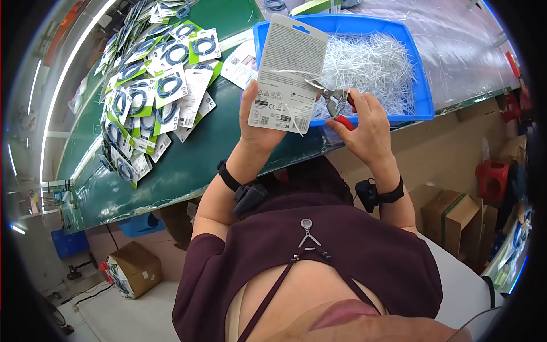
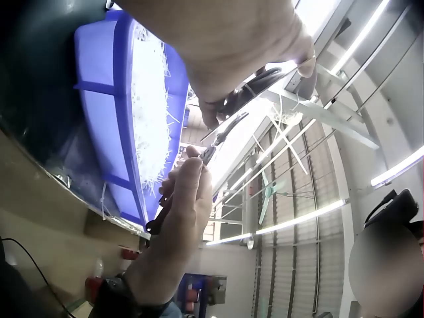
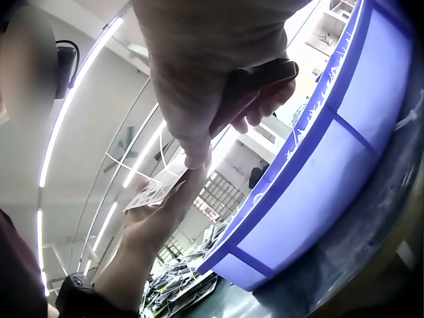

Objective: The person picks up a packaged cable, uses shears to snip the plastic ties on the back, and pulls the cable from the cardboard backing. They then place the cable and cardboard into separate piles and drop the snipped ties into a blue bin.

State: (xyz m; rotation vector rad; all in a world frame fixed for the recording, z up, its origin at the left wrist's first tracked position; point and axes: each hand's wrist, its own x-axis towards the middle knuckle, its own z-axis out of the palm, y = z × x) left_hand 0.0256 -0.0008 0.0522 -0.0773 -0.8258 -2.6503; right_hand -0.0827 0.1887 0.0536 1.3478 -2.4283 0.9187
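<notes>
A printed white card (image 1: pixel 290 74) with a blue hanger slot is held upright by my left hand (image 1: pixel 262 122), thumb at its left edge and the other fingers behind it. White zip-tie tails stick out from the card. My right hand (image 1: pixel 370 125) grips red-handled cutters (image 1: pixel 336 105), their tips at the card's right side beside a white strip. In the left wrist view, the right hand (image 2: pixel 189 205) is seen around the cutters. From the right wrist, the left hand (image 3: pixel 159 225) shows under the card (image 3: pixel 159 189), with white tails curving up.
Behind the card stands a blue bin (image 1: pixel 424 85) full of white plastic strips (image 1: pixel 370 68). Many carded cables (image 1: pixel 170 85) lie piled at the left of the green table (image 1: pixel 108 199). Another card (image 1: pixel 240 64) lies by the bin. Cardboard boxes (image 1: pixel 453 219) stand below at the right.
</notes>
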